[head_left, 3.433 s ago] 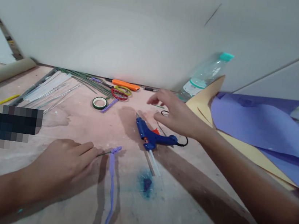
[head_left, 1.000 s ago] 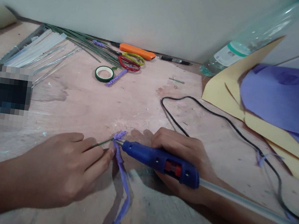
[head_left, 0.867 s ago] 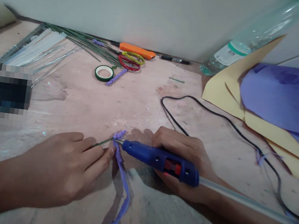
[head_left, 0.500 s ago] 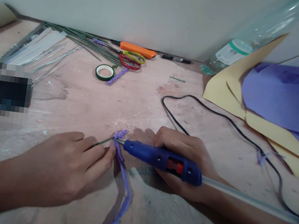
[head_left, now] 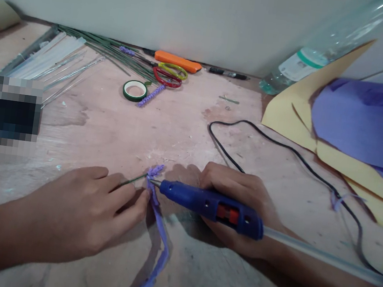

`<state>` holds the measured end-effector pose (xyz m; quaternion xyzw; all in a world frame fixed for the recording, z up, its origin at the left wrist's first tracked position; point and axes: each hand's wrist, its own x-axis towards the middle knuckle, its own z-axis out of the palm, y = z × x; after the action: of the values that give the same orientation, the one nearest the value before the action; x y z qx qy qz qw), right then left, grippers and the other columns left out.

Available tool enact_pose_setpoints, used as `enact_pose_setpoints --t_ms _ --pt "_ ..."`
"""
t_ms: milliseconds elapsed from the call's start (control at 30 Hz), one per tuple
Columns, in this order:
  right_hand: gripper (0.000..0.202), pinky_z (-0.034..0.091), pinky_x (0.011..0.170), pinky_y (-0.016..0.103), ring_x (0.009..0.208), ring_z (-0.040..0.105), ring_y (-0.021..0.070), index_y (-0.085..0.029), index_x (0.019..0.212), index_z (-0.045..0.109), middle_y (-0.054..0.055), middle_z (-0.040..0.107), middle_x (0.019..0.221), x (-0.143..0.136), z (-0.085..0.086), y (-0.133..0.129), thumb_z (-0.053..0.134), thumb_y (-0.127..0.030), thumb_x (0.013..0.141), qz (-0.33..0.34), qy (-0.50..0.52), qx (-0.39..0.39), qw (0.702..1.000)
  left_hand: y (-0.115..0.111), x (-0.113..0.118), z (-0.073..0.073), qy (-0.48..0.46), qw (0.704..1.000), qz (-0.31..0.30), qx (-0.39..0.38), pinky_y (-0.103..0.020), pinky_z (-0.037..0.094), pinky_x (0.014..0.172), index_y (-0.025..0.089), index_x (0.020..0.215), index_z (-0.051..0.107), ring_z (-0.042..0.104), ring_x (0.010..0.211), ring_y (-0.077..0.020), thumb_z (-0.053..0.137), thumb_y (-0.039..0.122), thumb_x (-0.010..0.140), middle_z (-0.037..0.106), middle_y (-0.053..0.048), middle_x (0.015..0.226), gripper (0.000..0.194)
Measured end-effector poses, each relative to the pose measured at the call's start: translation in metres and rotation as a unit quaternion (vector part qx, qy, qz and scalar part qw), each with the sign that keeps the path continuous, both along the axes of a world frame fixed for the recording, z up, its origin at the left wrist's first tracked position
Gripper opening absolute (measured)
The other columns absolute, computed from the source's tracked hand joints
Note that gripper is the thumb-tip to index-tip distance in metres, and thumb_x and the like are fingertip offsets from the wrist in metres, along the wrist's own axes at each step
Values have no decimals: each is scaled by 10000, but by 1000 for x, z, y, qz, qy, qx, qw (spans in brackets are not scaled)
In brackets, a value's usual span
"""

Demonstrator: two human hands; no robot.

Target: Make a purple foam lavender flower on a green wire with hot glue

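My left hand [head_left: 93, 215] is closed, its fingers pinching a thin green wire stem [head_left: 133, 179]. At the stem's tip, a purple paper flower [head_left: 155, 171] is wound from a purple paper strip [head_left: 161, 236] that trails down toward the table's near side. Wrapped round a blue hot glue gun [head_left: 187, 199], my right hand [head_left: 238, 192] is closed. The gun's metal nozzle points left and meets the strip just below the flower, beside my left fingertips. A clear glue stick [head_left: 321, 257] juts from the gun's rear. Most of my right fingers are hidden behind the gun.
A black cord [head_left: 292, 150] loops across the right side. Purple sheets [head_left: 366, 124], yellow paper [head_left: 288, 104] and a plastic bottle [head_left: 302, 64] lie beyond it. Green tape [head_left: 135, 91], scissors [head_left: 167, 77], an orange cutter [head_left: 177, 61], green wires [head_left: 111, 53] and glue sticks [head_left: 47, 61] lie at the back.
The glue gun's nozzle has drawn very slightly right along the strip. My left hand keeps its pinch on the stem, and the view has shifted a little.
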<state>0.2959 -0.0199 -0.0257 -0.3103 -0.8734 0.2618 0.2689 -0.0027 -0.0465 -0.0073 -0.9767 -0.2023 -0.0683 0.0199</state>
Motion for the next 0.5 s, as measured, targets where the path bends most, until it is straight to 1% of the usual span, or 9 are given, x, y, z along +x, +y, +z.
enact_pose_setpoints --t_ms 233,400,500 --pt "112 344 541 299 612 462 145 -231 858 493 -2 498 726 0 0 1 598 -263 838 2 0 13 1000 -7 -2 -2 -12 1000 -3 8 -392 500 600 79 1291 564 712 817 -244 254 79 1044 778 -101 1058 397" --pt "116 363 537 299 613 471 149 -231 851 475 5 513 719 -2 4 1 572 -286 883 6 -11 13 1000 -6 -2 -2 -12 1000 -7 -13 -407 476 593 72 1303 537 705 801 -249 211 82 1062 775 -95 1051 406" --pt "112 358 531 300 608 464 143 -231 855 477 -1 505 718 -2 3 1 581 -273 862 6 -3 15 1000 -5 -1 -3 -14 1000 -7 -20 -414 474 587 72 1304 525 704 791 -254 201 83 1065 772 -96 1045 403"
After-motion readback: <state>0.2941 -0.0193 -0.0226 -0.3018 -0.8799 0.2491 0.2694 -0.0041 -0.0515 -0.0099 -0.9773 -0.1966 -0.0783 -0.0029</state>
